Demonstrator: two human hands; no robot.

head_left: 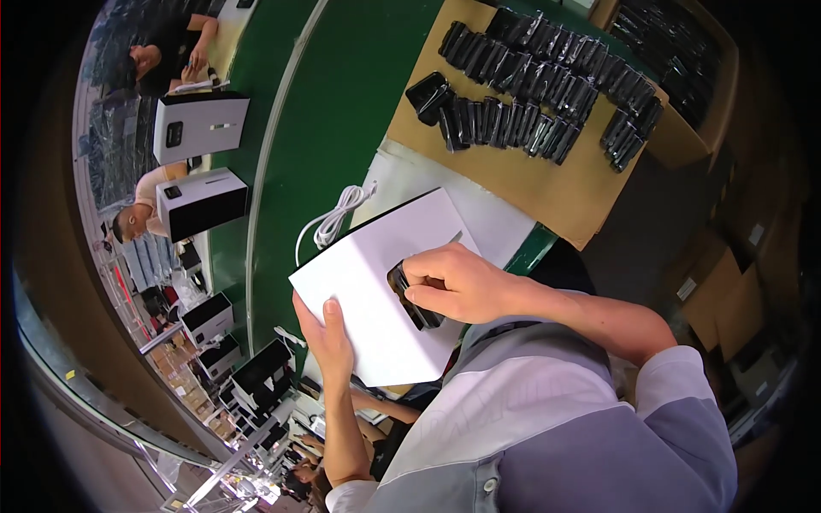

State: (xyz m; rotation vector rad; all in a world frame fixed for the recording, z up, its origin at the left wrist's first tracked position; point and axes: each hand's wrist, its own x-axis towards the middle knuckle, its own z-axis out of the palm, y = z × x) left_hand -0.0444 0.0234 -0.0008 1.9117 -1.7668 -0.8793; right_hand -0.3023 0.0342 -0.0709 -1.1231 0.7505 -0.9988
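A white boxy appliance [372, 274] with a dark edge along its far side lies tilted on the bench before me. My left hand [329, 338] grips its left edge, thumb on the white face and fingers over the side. At the right part of that face is a glossy black piece [423, 315] with rounded corners. My right hand [457, 280] is curled over it, thumb and fingers closed at its upper part. The hand hides some of it, so I cannot tell how firmly it sits in the face. A slim slot shows just beyond my knuckles.
A coiled white cable [338, 214] lies beyond the appliance. Several rows of plastic-wrapped black parts cover a cardboard sheet [513, 192] at the far right, near an open carton [723, 103]. Across the green bench [321, 94] stand similar white-and-black units [205, 126], with people working behind.
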